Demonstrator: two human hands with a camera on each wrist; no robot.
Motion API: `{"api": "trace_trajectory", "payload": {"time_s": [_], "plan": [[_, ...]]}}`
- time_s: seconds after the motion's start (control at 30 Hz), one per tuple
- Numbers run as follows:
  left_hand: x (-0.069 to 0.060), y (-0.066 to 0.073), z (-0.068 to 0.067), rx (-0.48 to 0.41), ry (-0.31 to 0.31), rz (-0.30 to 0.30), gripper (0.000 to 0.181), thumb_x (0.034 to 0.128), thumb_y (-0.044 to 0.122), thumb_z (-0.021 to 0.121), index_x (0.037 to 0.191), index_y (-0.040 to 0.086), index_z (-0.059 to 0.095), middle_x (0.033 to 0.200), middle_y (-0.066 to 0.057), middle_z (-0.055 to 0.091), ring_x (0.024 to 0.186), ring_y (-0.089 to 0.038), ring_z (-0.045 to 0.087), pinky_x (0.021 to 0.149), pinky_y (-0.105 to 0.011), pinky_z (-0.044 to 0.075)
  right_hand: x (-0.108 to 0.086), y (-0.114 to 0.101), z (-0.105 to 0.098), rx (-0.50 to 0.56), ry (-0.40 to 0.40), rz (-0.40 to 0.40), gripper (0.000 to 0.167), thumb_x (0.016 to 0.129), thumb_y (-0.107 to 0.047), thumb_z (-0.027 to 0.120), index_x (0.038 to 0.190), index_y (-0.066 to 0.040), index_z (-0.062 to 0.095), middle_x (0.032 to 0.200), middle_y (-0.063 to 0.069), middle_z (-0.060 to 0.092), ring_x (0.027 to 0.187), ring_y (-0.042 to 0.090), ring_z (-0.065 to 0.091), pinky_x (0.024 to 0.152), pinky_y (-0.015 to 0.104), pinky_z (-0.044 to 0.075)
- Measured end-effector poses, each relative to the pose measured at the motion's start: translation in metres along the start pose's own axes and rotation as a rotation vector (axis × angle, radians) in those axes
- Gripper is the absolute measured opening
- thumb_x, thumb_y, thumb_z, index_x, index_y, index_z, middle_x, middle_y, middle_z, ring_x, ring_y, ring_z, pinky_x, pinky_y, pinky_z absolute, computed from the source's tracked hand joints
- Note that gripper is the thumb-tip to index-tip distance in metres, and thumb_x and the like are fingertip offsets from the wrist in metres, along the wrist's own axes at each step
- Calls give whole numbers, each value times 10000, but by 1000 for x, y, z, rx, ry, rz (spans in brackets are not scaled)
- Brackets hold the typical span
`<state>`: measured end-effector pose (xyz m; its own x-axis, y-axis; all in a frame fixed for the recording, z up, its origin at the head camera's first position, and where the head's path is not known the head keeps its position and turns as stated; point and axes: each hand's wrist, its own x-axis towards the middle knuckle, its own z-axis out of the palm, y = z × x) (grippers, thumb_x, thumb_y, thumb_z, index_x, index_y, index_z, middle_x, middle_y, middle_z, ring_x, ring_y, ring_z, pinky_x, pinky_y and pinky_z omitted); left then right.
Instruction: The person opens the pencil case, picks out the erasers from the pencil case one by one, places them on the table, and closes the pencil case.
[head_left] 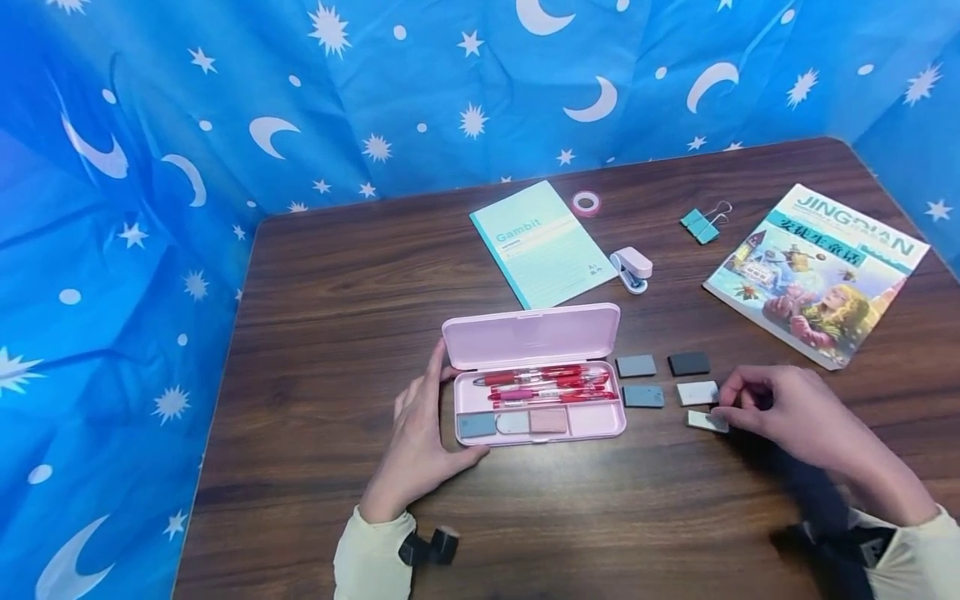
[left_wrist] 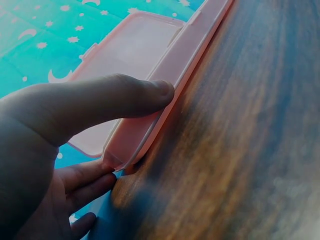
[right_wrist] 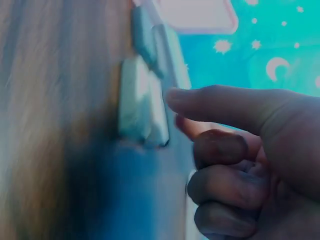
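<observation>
A pink pencil case (head_left: 617, 427) lies with its lid up, holding several red pens (head_left: 547, 385) and, in its front compartments, a blue-grey, a white and a pink eraser (head_left: 548, 421). My left hand (head_left: 420, 446) grips its left end, thumb (left_wrist: 155, 95) over the front edge, other fingers at the end and back. To its right lie two white erasers close together, a far one (head_left: 696, 393) and a near one (head_left: 705, 422). My right hand (head_left: 798, 414) is at their right ends, thumb and forefinger close to both. In the right wrist view no eraser shows between these fingertips.
Grey erasers (head_left: 636, 366) and a black eraser (head_left: 688, 363) lie right of the case. Behind are a mint notebook (head_left: 551, 250), a stapler (head_left: 633, 268), a tape roll (head_left: 586, 203) and a binder clip (head_left: 702, 225). A picture book (head_left: 817, 275) lies far right.
</observation>
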<state>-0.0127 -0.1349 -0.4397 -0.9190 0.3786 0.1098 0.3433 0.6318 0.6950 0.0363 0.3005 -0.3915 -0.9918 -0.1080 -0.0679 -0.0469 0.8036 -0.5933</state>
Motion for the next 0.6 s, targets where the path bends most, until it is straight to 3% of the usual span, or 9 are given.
{"api": "trace_trajectory", "payload": {"time_s": [0.17,0.33,0.47,0.6], "plan": [[0,0,0,-2,-2,-4,1388,640,411,950,1631,302,-16,1484,18,496,1321,-198,413,1128,-509,214,7,-45,13,69,99,-78,145,853,-122,801,828,-226,704,624,-110,480,521,39,430,484,239,315],[0,0,0,-3,-7,-17,1398,632,406,956,1629,307,-20,1485,19,494,1327,-189,407,1130,-505,212,20,-89,53,122,94,-215,88,844,-122,807,889,-192,776,618,-168,479,529,-11,419,481,207,344],[0,0,0,-4,-6,-22,1404,628,408,958,1628,313,-23,1480,14,498,1326,-186,407,1126,-503,218,31,-108,77,21,89,-247,62,831,-175,820,872,-215,798,601,-192,450,547,-22,385,511,210,317],[0,1,-1,7,-4,-11,1405,630,396,960,1629,306,-24,1488,8,496,1334,-187,410,1122,-517,234,34,-116,88,-102,86,-255,54,827,-230,819,870,-257,801,568,-199,434,524,0,355,502,227,260]]}}
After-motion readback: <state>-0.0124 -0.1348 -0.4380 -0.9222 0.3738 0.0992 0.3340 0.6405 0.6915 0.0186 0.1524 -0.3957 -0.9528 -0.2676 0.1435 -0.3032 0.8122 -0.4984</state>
